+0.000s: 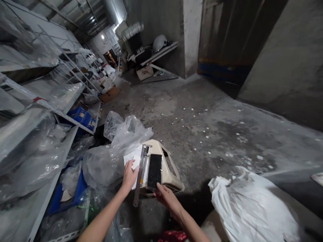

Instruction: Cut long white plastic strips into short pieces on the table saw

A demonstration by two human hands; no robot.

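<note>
A beige plastic stool (pixel 174 171) stands in front of me with several things on top. My left hand (pixel 130 177) is closed on a small white paper slip (pixel 136 162), over larger white sheets (pixel 130 155) at the stool's left side. Beside it lies a metal vernier caliper (pixel 139 179), its jaws toward the far edge. A black smartphone (pixel 154 169) is right of the caliper, screen up. My right hand (pixel 166 199) grips its near end, thumb on top. The fingers underneath are partly hidden, and something small and red shows by them.
Shelving with plastic bags (pixel 32 158) and blue bins (pixel 82 116) runs along the left. Clear plastic bags (pixel 126 132) lie beyond the stool. A large white sack (pixel 252 205) sits at right. White scraps dot the concrete floor (pixel 176 131). A white helmet (pixel 159 43) rests on a far board.
</note>
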